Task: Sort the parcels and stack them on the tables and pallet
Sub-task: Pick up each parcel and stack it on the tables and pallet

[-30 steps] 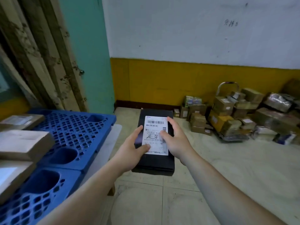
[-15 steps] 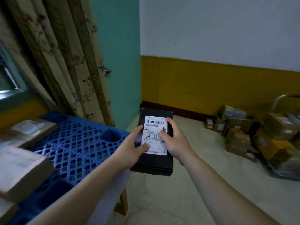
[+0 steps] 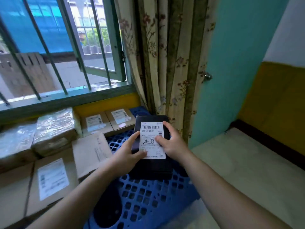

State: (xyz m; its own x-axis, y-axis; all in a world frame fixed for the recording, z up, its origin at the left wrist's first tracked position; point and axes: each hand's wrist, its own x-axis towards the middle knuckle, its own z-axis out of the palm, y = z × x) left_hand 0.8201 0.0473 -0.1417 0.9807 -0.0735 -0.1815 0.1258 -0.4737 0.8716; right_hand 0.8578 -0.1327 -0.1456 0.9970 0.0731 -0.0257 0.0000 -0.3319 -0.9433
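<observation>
- Holding the black parcel (image 3: 152, 167) with both hands, is that how it stands?
- Yes. The left hand (image 3: 128, 152) grips its left edge, with the thumb pressed on the lower left corner of the white label (image 3: 151, 135). The right hand (image 3: 172, 143) curls over the right edge, and its thumb lies across the label. Both grips are closed firmly on the parcel, and neither hand carries anything else.
- Where is the parcel?
- At the centre of the frame, over the far right part of the blue pallet (image 3: 148, 204). It is just right of the brown boxes (image 3: 92, 151) that fill the pallet's left side. I cannot tell whether its underside touches the pallet.
- Which step is this?
- Placing, I judge: the parcel is sorted to this pallet and about to be set down. The next move calls for lowering it flat onto the bare blue grid. It should sit square beside the boxes and clear of the curtain (image 3: 165, 63) behind, and then both grips can let go.
- Can any writing be read?
- The label has a barcode along its top and a smaller one on its right edge. A line of digits and dashes beneath is too blurred to trust. Two large handwritten characters in dark pen sit in the middle. The boxes carry white labels too, but their print is too small to read.
</observation>
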